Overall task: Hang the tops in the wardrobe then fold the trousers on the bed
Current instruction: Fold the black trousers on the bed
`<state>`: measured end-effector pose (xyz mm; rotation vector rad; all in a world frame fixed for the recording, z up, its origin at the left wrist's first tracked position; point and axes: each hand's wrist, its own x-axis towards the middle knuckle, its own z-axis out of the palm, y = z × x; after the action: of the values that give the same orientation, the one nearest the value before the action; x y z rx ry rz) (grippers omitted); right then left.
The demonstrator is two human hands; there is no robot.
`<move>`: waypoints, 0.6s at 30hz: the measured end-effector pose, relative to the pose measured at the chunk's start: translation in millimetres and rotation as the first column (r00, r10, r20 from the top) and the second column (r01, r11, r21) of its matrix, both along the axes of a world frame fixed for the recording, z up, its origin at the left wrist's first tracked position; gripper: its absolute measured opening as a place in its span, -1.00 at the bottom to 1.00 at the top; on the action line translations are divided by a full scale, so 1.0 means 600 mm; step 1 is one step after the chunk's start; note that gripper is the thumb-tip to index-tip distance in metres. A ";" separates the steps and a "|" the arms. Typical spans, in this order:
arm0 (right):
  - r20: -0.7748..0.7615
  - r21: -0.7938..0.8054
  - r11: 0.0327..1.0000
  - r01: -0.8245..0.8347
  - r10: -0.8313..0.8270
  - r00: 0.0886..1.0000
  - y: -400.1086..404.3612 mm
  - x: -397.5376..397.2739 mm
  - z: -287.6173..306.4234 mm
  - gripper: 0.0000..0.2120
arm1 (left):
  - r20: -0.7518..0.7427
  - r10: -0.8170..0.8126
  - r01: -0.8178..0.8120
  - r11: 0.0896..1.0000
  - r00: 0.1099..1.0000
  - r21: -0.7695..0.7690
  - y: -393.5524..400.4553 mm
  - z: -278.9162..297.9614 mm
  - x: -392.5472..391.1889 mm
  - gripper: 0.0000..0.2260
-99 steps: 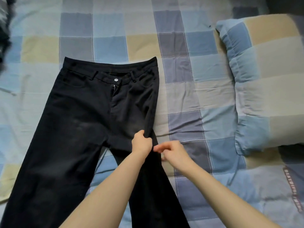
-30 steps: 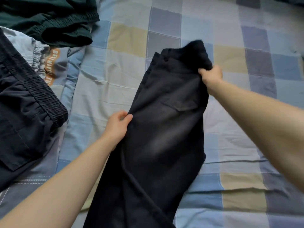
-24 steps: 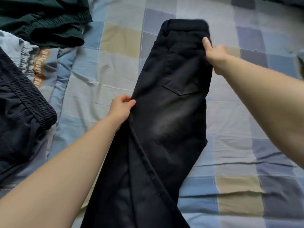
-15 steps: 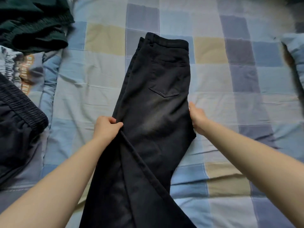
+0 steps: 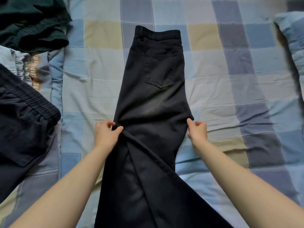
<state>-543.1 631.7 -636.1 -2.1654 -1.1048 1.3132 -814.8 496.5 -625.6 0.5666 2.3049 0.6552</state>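
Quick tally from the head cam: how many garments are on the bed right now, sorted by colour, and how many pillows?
Black trousers, folded lengthwise, both hands at their edges: 1
Black elastic-waist garment, left edge: 1
Dark green garment, top left: 1
Light blue-grey garment with orange print, partly buried: 1
Checked pillow, right edge: 1
Total: 4 garments, 1 pillow, 5 items.

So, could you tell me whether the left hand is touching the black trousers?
Touching: the head view shows the left hand pinching the black trousers' left edge.

Left hand (image 5: 105, 134) pinching, right hand (image 5: 197, 131) loosely curled (both arms outstretched)
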 end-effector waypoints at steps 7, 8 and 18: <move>0.209 -0.317 0.731 -0.605 0.676 0.707 -0.281 0.057 0.043 -0.67 | 0.393 0.048 -0.016 0.996 0.918 -0.084 -0.073 0.016 0.088 -0.82; 0.252 -0.308 0.710 -0.633 0.703 0.665 -0.306 0.059 0.058 -0.74 | 0.439 0.053 -0.015 0.996 0.897 -0.088 -0.085 0.020 0.093 -0.83; -0.334 0.012 0.218 -0.976 0.921 0.202 -0.500 0.008 0.178 -0.44 | 0.626 0.115 0.019 0.979 0.771 -0.204 -0.195 0.076 0.131 -0.59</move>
<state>-538.1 331.8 -529.2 -1.0761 -2.4836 2.1859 -736.4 379.2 -580.2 0.1436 1.7083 0.5244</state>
